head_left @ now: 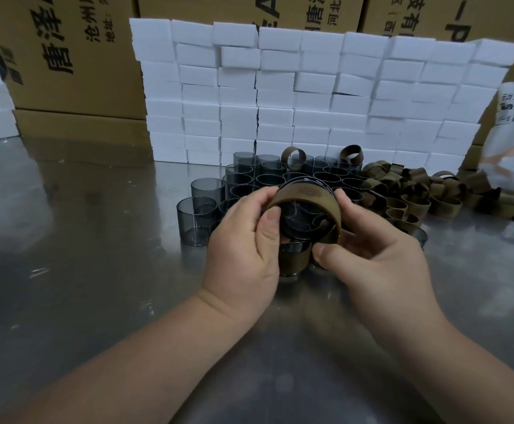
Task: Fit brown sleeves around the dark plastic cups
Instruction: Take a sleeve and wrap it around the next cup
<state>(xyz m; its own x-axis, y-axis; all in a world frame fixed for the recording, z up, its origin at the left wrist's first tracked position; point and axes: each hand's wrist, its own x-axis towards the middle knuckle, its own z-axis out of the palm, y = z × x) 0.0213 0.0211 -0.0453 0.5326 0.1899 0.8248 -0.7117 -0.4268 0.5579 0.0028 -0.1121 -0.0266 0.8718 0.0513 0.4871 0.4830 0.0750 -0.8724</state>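
Left hand point(243, 240) and right hand point(381, 255) gripping one dark plastic cup point(303, 221), brown sleeve point(304, 195) around it, empty cups point(206, 191) beyond left hand, loose sleeves point(414, 188) beyond right.

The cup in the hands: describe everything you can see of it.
The cup is dark, see-through plastic, round, held above the table tipped on its side, one end facing the camera. A brown sleeve wraps its wall, a dark edge showing beyond it. The left hand and right hand grip it from either side, thumbs on the near edge.
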